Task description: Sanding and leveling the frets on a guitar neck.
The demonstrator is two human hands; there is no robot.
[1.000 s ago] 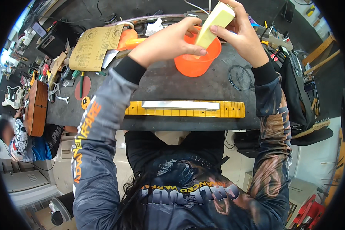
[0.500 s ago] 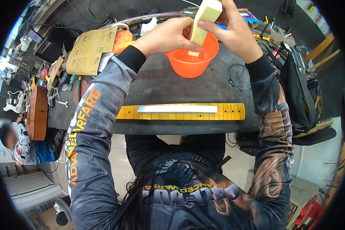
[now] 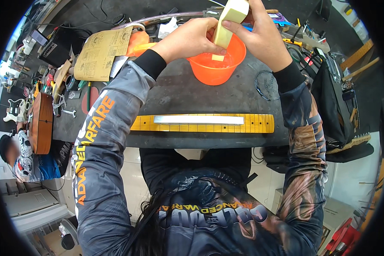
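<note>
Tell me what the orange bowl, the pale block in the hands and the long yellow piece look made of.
Orange bowl: likely plastic, glossy and slightly translucent. Pale block: probably foam or sponge, matte and soft-edged; can't be sure. Long yellow piece: apparently lacquered wood, crossed by thin lines like frets.

Bench layout, head view, seen from above.
Bowl (image 3: pixel 216 64) sits on the bench top (image 3: pixel 175 94) at far centre; left hand (image 3: pixel 187 39) and right hand (image 3: pixel 260 38) meet above it, both gripping a foam block (image 3: pixel 228 19) whose lower end dips into the bowl. Guitar neck (image 3: pixel 202 123) lies crosswise along the near edge, a flat metal bar (image 3: pixel 198 120) on top of it. Paper sheet (image 3: pixel 102 53) lies far left of the bowl; coiled cable (image 3: pixel 266 83) to its right. Instrument body (image 3: pixel 40 121) rests at the bench's left end, with a seated person (image 3: pixel 19 155) beside it.
</note>
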